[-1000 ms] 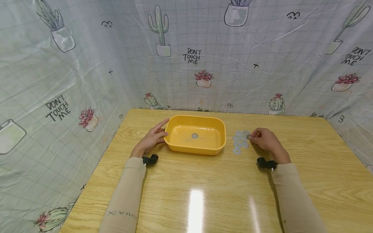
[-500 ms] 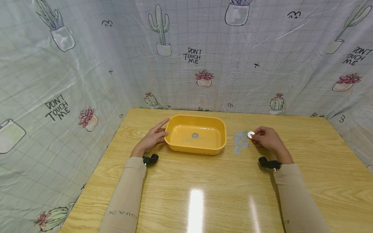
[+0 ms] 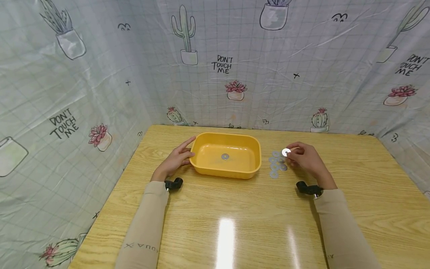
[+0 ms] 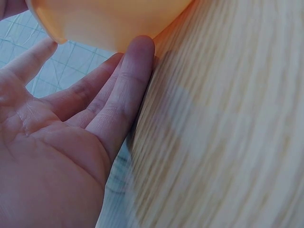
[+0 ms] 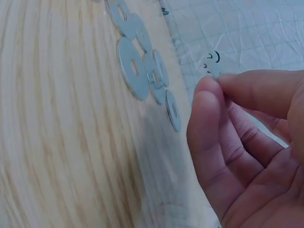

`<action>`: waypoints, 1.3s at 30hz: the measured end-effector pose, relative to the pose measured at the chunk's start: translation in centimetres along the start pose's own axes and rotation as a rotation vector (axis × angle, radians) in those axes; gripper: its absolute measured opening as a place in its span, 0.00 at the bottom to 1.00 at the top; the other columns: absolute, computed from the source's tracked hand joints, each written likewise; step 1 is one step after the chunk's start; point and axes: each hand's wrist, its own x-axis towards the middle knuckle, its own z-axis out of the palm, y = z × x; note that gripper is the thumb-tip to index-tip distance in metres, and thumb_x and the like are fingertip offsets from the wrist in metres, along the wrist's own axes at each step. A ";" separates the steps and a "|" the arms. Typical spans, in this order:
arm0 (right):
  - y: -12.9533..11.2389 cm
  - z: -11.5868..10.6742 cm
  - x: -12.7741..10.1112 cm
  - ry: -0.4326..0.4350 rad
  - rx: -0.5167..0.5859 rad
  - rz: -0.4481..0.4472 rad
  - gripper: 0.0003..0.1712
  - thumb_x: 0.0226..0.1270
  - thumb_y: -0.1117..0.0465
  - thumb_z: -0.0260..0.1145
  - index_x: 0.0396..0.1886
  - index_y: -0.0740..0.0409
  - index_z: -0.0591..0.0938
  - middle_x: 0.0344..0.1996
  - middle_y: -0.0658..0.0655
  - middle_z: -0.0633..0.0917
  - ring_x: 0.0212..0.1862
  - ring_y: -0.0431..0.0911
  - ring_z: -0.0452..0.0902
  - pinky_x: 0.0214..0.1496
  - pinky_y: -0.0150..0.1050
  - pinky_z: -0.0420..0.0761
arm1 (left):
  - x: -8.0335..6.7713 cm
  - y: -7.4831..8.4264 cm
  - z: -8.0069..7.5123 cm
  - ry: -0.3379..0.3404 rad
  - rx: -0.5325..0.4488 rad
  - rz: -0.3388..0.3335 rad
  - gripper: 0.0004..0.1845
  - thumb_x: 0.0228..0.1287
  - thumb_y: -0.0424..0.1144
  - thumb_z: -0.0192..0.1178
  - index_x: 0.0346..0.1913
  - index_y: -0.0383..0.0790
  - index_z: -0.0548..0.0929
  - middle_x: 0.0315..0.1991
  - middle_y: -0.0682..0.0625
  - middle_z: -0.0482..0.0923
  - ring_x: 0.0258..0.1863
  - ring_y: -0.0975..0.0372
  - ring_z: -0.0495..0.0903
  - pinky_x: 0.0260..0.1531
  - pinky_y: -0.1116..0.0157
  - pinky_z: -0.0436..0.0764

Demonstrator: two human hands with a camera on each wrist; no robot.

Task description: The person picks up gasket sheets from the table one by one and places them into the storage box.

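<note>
Behind, "DON'T TOUCH ME" curtain [image 3: 221, 64].

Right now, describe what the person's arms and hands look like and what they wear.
Both arms wear long beige sleeves; the left sleeve has small dark lettering near the elbow. A small black camera sits at the left wrist, another at the right. The left hand and right hand are bare, without gloves.

Readable text: curtain and sleeve
"DON'T TOUCH ME" is repeating across the cactus-print curtain [image 3: 221, 64]; the left sleeve [image 3: 141, 246] is showing inverted lettering resembling "AUOX".
</note>
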 end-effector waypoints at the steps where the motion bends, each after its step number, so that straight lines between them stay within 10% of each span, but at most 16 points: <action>1: -0.1 0.0 0.0 0.000 0.022 0.000 0.20 0.77 0.64 0.62 0.63 0.68 0.76 0.36 0.63 0.88 0.33 0.40 0.86 0.37 0.34 0.88 | 0.0 0.0 0.0 0.000 0.001 0.000 0.35 0.80 0.38 0.54 0.81 0.67 0.56 0.70 0.34 0.69 0.66 0.44 0.76 0.57 0.59 0.86; 18: -1.6 0.8 0.0 0.017 0.225 0.003 0.26 0.78 0.63 0.61 0.69 0.71 0.71 0.33 0.42 0.88 0.36 0.37 0.87 0.41 0.34 0.89 | -0.1 -0.1 0.1 0.004 -0.007 -0.002 0.35 0.80 0.37 0.53 0.81 0.67 0.57 0.71 0.34 0.68 0.67 0.42 0.74 0.54 0.63 0.87; 39: -3.8 2.1 -0.1 0.085 0.211 0.027 0.21 0.77 0.61 0.62 0.65 0.66 0.77 0.36 0.51 0.88 0.37 0.41 0.87 0.47 0.41 0.90 | -0.2 0.2 0.3 0.019 -0.013 0.000 0.35 0.80 0.35 0.53 0.81 0.65 0.57 0.70 0.33 0.68 0.66 0.41 0.75 0.53 0.63 0.87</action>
